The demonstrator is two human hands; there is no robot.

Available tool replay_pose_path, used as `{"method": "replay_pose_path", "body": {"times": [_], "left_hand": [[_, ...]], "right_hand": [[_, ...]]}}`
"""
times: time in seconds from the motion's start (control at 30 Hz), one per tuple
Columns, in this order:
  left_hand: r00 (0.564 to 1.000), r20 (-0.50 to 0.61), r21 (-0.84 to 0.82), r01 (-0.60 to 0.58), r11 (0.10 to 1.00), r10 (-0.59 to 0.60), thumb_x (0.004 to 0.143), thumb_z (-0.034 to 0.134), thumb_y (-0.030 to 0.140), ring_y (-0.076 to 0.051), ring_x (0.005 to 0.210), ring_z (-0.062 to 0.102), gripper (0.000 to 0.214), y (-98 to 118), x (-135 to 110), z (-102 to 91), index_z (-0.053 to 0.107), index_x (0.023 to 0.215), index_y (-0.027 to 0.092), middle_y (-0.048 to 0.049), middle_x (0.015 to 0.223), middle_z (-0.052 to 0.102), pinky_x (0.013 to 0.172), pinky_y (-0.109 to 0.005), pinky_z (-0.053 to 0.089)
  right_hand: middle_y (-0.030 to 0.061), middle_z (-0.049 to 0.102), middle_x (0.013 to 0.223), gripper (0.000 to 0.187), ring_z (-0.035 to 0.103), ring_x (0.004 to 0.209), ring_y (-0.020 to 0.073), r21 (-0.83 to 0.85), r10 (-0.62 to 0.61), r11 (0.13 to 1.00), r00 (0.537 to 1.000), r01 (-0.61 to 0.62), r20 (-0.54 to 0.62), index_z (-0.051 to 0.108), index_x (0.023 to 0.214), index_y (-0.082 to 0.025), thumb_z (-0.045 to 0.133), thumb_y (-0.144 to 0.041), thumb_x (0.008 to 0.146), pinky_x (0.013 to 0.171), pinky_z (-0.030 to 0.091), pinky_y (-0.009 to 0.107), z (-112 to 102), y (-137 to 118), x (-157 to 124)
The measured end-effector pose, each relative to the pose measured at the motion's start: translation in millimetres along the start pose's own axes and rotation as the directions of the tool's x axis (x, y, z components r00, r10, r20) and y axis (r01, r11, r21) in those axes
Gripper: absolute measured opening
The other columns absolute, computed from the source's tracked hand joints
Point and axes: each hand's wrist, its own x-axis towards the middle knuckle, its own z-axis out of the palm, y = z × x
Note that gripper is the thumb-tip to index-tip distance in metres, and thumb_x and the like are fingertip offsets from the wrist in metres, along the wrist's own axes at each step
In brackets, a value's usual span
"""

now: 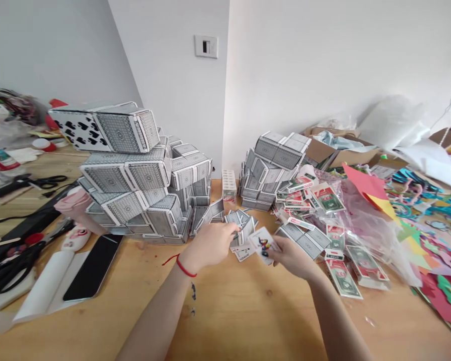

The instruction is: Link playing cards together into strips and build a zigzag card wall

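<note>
My right hand pinches a joker playing card, its coloured figure facing up. My left hand, with a red string bracelet at the wrist, is closed, fingertips against a small group of grey-backed cards. Whatever lies between those fingers is hidden. Another joker card rests on the table just below that group. Behind my left hand rises a tall stack of boxes folded from playing cards. A second, lower stack of card boxes stands to the right.
Green and red card packs are heaped on the right beside coloured paper and cardboard boxes. A phone, black scissors and a paper roll lie left. A white-edged deck stands at the back.
</note>
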Motion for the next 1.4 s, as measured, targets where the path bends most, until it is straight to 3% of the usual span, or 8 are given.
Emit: {"method": "replay_pose_path", "body": {"times": [0.13, 0.27, 0.4, 0.53, 0.67, 0.9, 1.2, 1.4], "left_hand": [[0.993, -0.119, -0.004, 0.007, 1.000, -0.007, 0.082, 0.038, 0.017, -0.017, 0.073, 0.056, 0.015, -7, 2, -7.7, 0.051, 0.089, 0.020, -0.0030, 0.081, 0.061, 0.061, -0.028, 0.040], [0.968, -0.251, 0.042, 0.036, 0.998, -0.024, 0.082, 0.039, 0.022, -0.016, 0.069, 0.052, 0.011, -10, 6, -7.9, 0.049, 0.080, 0.019, -0.0015, 0.072, 0.055, 0.062, -0.028, 0.039], [0.943, -0.333, 0.167, 0.063, 0.984, -0.004, 0.084, 0.039, 0.033, -0.017, 0.068, 0.051, 0.018, -16, 9, -1.9, 0.047, 0.077, 0.018, -0.0022, 0.071, 0.053, 0.063, -0.029, 0.037], [0.951, -0.305, 0.240, 0.029, 0.970, 0.047, 0.083, 0.042, 0.041, -0.017, 0.068, 0.052, 0.023, -21, 11, 2.7, 0.046, 0.079, 0.018, -0.0018, 0.071, 0.054, 0.061, -0.028, 0.037], [0.941, -0.327, 0.222, -0.010, 0.975, 0.084, 0.085, 0.038, 0.038, -0.015, 0.066, 0.052, 0.022, -24, 11, 5.0, 0.046, 0.078, 0.018, -0.0015, 0.070, 0.054, 0.059, -0.027, 0.037], [0.916, -0.378, 0.153, -0.080, 0.985, 0.133, 0.082, 0.042, 0.046, -0.014, 0.062, 0.054, 0.028, -27, 9, 11.5, 0.047, 0.084, 0.018, -0.0011, 0.070, 0.057, 0.057, -0.025, 0.037], [0.921, -0.323, 0.224, -0.150, 0.963, 0.219, 0.068, 0.047, 0.064, -0.021, 0.080, 0.052, 0.063, -16, 10, 15.0, 0.042, 0.113, 0.019, -0.0068, 0.086, 0.053, 0.072, -0.035, 0.040], [0.907, -0.300, 0.352, -0.183, 0.918, 0.296, 0.079, 0.044, 0.050, -0.025, 0.079, 0.052, 0.052, -12, 11, 14.9, 0.038, 0.123, 0.022, -0.0080, 0.087, 0.055, 0.069, -0.039, 0.040]], "right_hand": [[0.0026, 0.062, 0.083, 0.033, 0.060, 0.073, 0.0182, 0.315, -0.086, 0.942, 0.992, 0.113, -0.097, 0.051, 0.098, -0.020, 0.061, -0.024, 0.067, 0.061, 0.050, 0.031, -21, -17, 7], [0.0046, 0.061, 0.095, 0.036, 0.060, 0.083, 0.0200, 0.550, -0.091, 0.816, 0.980, 0.175, -0.177, 0.050, 0.099, -0.022, 0.062, -0.021, 0.066, 0.068, 0.050, 0.036, -23, -39, 13], [0.0020, 0.060, 0.095, 0.042, 0.060, 0.076, 0.0159, 0.635, -0.118, 0.723, 0.955, 0.271, -0.273, 0.048, 0.101, -0.024, 0.062, -0.017, 0.061, 0.065, 0.050, 0.032, -19, -57, 26], [-0.0022, 0.059, 0.089, 0.042, 0.058, 0.068, 0.0117, 0.631, -0.138, 0.685, 0.915, 0.365, -0.379, 0.045, 0.096, -0.026, 0.059, -0.013, 0.059, 0.058, 0.048, 0.025, -13, -62, 41], [-0.0042, 0.057, 0.072, 0.029, 0.054, 0.060, 0.0098, 0.632, -0.142, 0.709, 0.942, 0.312, -0.305, 0.049, 0.086, -0.021, 0.056, -0.012, 0.059, 0.056, 0.044, 0.023, -5, -59, 49], [0.0007, 0.060, 0.080, 0.033, 0.054, 0.064, 0.0108, 0.576, -0.220, 0.803, 0.974, 0.157, 0.042, 0.053, 0.095, -0.018, 0.063, -0.020, 0.064, 0.056, 0.041, 0.022, -4, -61, 44], [-0.0035, 0.051, 0.064, 0.029, 0.043, 0.050, 0.0065, 0.481, -0.245, 0.845, 0.969, 0.235, -0.042, 0.051, 0.085, -0.016, 0.067, -0.031, 0.066, 0.044, 0.035, 0.017, -4, -56, 49], [-0.0009, 0.055, 0.073, 0.028, 0.050, 0.056, 0.0094, 0.535, -0.244, 0.811, 0.968, 0.235, -0.056, 0.051, 0.089, -0.019, 0.064, -0.033, 0.068, 0.049, 0.042, 0.021, -13, -61, 40]]}}
